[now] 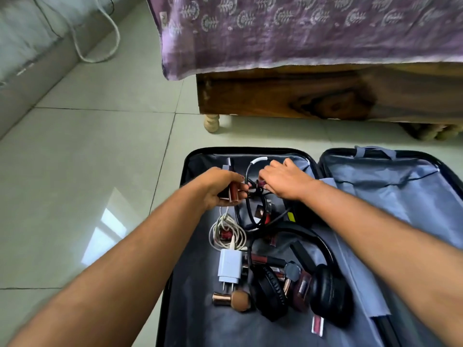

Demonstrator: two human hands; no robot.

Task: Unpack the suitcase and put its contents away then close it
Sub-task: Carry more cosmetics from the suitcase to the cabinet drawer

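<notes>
An open black suitcase (pixel 186 161) with grey lining lies on the floor. Inside are black headphones (pixel 323 291), a white charger plug (pixel 229 267), a coiled white cable (pixel 226 232), a black cable loop (pixel 250 216), a copper-capped bottle (pixel 233 299) and several dark red lipstick tubes (pixel 302 289). My left hand (pixel 220 186) holds a few dark red lipsticks over the far end of the left half. My right hand (pixel 283 180) is just right of it, fingers pinched on a small dark red item among the black cable.
A wooden bed frame (pixel 300 96) with a purple patterned cover (pixel 300 33) stands just beyond the suitcase. Pale floor tiles (pixel 100 159) stretch to the left. A white cord (pixel 100 46) loops near the wall at far left. The suitcase's right half (pixel 390 196) shows only grey lining.
</notes>
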